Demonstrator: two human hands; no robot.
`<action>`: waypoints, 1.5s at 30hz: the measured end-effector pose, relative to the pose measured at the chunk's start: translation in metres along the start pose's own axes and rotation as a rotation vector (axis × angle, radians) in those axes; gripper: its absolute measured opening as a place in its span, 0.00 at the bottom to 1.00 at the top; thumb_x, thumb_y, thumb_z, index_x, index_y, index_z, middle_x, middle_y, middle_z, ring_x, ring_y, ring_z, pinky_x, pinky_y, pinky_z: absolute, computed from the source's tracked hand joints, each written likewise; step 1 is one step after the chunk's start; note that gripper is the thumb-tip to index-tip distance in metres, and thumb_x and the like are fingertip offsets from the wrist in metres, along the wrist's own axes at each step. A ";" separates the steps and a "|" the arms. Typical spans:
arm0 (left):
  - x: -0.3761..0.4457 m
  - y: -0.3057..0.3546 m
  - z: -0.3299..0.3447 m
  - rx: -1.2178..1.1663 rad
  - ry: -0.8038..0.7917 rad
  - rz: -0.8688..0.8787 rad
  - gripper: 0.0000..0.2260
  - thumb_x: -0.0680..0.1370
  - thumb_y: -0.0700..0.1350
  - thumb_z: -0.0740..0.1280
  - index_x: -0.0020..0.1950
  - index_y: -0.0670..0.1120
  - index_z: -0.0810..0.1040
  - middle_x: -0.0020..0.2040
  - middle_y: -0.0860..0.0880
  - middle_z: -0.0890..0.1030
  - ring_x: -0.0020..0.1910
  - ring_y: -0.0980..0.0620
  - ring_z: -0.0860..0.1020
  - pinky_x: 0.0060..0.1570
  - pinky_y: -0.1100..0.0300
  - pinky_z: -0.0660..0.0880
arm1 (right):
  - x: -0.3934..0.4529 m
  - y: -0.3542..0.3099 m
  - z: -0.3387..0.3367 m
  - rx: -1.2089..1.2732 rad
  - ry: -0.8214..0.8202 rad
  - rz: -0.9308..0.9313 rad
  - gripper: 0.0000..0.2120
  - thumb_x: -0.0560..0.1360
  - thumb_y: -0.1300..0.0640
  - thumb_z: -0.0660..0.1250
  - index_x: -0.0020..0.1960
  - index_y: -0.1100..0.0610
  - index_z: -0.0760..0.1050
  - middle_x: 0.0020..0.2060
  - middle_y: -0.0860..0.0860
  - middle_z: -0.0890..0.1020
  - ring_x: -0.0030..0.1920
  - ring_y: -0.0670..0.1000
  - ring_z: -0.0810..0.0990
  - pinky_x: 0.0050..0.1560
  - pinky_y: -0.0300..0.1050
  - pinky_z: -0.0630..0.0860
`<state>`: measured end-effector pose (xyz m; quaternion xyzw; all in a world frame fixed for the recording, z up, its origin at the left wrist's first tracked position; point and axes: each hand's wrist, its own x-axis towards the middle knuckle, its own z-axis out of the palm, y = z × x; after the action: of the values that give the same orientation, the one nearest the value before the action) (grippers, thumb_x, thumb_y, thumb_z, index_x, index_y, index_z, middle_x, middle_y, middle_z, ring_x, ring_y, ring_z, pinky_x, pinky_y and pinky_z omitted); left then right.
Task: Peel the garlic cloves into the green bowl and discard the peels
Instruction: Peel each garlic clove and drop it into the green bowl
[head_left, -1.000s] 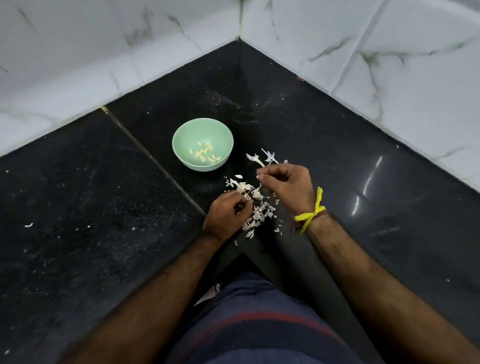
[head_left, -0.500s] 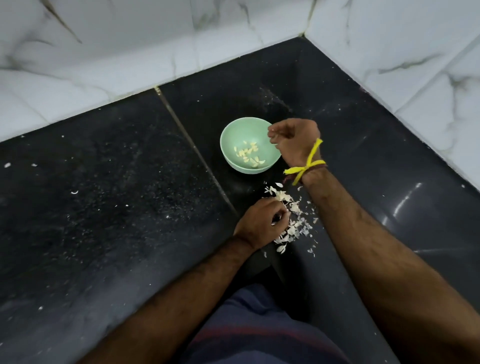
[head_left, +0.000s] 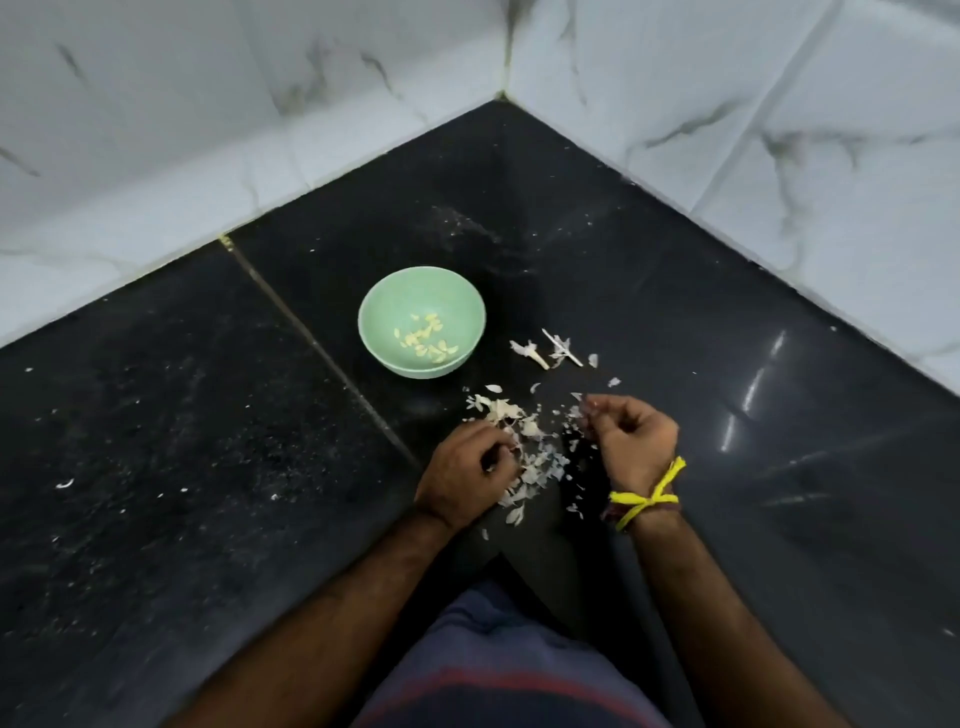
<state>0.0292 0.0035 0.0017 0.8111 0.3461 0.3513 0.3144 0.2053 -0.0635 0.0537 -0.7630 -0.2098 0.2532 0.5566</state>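
Both hands' grips curl over the peels (head_left: 530, 457), left hand (head_left: 467, 475) pinching something, right hand (head_left: 631, 441) unclear.

A black polished stone worktop (head_left: 171, 467) spreads out on every side of the hands, its surface dusted with pale specks to their left and showing bright glints of reflected light to their right. A thin seam (head_left: 322, 353) crosses it diagonally, ending just left of the hands. Beyond the hands, white marble-patterned wall tiles (head_left: 208, 104) with grey veins meet in a corner. Below the hands, nearest the camera, lies dark blue cloth with a red stripe (head_left: 498, 680).
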 end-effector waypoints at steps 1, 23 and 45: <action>-0.001 0.000 0.000 -0.004 0.020 -0.004 0.07 0.74 0.41 0.66 0.44 0.43 0.84 0.42 0.50 0.83 0.42 0.53 0.80 0.48 0.62 0.76 | -0.005 0.004 -0.004 0.000 0.001 -0.004 0.16 0.75 0.71 0.67 0.40 0.51 0.83 0.35 0.49 0.85 0.36 0.50 0.84 0.42 0.48 0.82; 0.008 0.004 0.000 0.077 0.110 -0.053 0.08 0.76 0.46 0.69 0.40 0.44 0.82 0.36 0.53 0.77 0.35 0.57 0.73 0.39 0.60 0.74 | 0.008 -0.004 0.008 -0.375 -0.207 -0.247 0.06 0.73 0.61 0.71 0.49 0.57 0.85 0.43 0.51 0.86 0.43 0.47 0.83 0.50 0.41 0.79; 0.010 -0.003 0.001 0.150 -0.006 -0.076 0.06 0.79 0.43 0.66 0.49 0.42 0.80 0.45 0.46 0.79 0.46 0.47 0.77 0.47 0.55 0.74 | 0.032 -0.020 0.074 -0.704 -0.409 -0.366 0.15 0.70 0.72 0.62 0.52 0.61 0.79 0.45 0.58 0.82 0.48 0.61 0.80 0.49 0.51 0.77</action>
<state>0.0339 0.0132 0.0027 0.8196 0.4012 0.3099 0.2670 0.1839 0.0168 0.0495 -0.7905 -0.5204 0.2096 0.2457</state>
